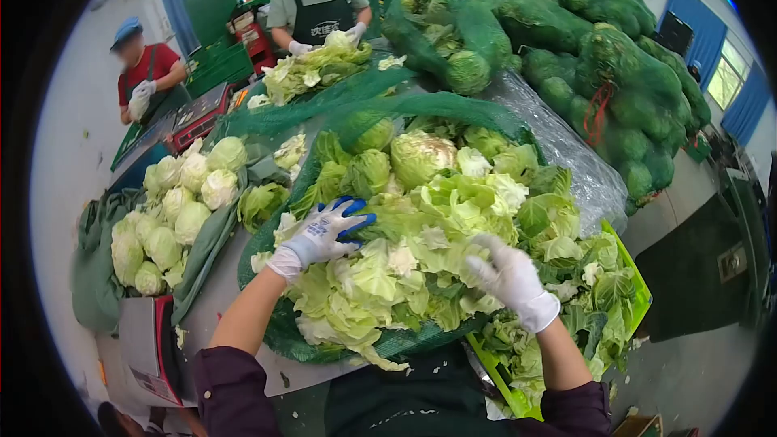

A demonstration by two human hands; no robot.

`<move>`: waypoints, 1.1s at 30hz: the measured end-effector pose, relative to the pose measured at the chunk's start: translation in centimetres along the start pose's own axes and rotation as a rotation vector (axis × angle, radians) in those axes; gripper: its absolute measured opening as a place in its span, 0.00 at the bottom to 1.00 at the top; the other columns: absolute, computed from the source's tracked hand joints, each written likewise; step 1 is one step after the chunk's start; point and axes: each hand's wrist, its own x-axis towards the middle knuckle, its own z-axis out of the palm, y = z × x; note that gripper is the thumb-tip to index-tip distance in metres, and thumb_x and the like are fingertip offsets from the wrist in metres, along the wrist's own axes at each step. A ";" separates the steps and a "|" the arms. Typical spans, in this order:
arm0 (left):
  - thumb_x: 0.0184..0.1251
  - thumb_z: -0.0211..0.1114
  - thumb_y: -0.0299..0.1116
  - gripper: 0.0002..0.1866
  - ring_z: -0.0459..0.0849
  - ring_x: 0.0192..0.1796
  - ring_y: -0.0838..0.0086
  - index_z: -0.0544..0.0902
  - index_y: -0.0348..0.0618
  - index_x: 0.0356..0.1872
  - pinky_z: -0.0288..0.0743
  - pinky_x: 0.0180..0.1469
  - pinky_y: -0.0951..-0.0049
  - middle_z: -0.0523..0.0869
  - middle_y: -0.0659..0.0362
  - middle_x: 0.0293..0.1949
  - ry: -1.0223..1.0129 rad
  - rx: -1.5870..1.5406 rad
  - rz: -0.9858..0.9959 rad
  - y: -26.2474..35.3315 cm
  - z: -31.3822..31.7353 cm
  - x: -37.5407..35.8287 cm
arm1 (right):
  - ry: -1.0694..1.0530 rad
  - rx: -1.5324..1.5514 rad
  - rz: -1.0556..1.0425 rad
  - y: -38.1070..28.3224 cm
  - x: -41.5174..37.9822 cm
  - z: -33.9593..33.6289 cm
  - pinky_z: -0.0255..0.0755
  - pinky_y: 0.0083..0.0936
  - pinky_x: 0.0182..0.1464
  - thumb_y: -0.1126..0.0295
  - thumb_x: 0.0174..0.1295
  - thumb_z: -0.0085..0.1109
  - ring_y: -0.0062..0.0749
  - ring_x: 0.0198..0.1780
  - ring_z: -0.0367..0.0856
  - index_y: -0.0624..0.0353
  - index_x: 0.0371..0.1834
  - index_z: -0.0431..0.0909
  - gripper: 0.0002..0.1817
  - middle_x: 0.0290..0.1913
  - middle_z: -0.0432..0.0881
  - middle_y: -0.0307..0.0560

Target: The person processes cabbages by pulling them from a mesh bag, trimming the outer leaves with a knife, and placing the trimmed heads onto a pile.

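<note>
In the head view, loose cabbage leaves (372, 275) lie heaped over a green mesh bag (279, 328) in front of me. My left hand (324, 231), in a white glove with blue fingers, rests on the left side of the heap with its fingers spread. A white glove covers my right hand (514, 279), which is at the heap's right side, slightly blurred; its fingers look stretched out and apart. Neither hand visibly grips anything. Behind the leaves, whole cabbages, one with a browned cabbage head (422, 158), sit in the bag.
Trimmed cabbages (178, 206) fill a cloth-lined container at left, beside a red scale (154, 348). A bright green crate (639, 275) of leaves stands at right. Full mesh sacks (623, 89) are stacked behind it. Two co-workers (320, 8) (150, 73) handle cabbage across the table.
</note>
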 end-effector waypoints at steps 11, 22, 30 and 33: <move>0.62 0.66 0.41 0.27 0.79 0.56 0.61 0.75 0.46 0.62 0.74 0.55 0.66 0.78 0.46 0.57 0.411 -0.702 -0.224 4.8 0.0 14.1 | 0.077 0.536 0.340 0.4 5.0 -1.8 0.70 0.23 0.25 0.61 0.65 0.58 0.24 0.22 0.79 0.64 0.49 0.75 0.18 0.23 0.78 0.45; 0.53 0.71 0.41 0.48 0.73 0.62 0.62 0.54 0.49 0.75 0.64 0.64 0.69 0.71 0.48 0.65 0.193 -1.036 -0.378 -2.2 3.5 14.6 | -0.366 0.099 0.372 7.6 22.8 0.5 0.62 0.28 0.16 0.48 0.59 0.64 0.24 0.13 0.69 0.67 0.22 0.78 0.28 0.16 0.76 0.40; 0.49 0.72 0.25 0.52 0.58 0.72 0.70 0.50 0.46 0.75 0.60 0.70 0.72 0.56 0.53 0.74 0.189 -1.323 -0.133 -3.9 5.6 17.7 | -0.463 0.391 0.424 9.3 23.1 0.8 0.60 0.19 0.17 0.53 0.51 0.74 0.19 0.14 0.68 0.65 0.27 0.78 0.23 0.15 0.72 0.35; 0.48 0.71 0.21 0.51 0.60 0.71 0.72 0.54 0.47 0.75 0.66 0.66 0.73 0.57 0.55 0.73 0.313 -1.226 -0.079 -3.0 5.2 16.8 | -0.390 0.427 0.398 8.9 22.4 1.3 0.60 0.18 0.16 0.57 0.49 0.75 0.19 0.13 0.68 0.65 0.28 0.78 0.21 0.16 0.73 0.36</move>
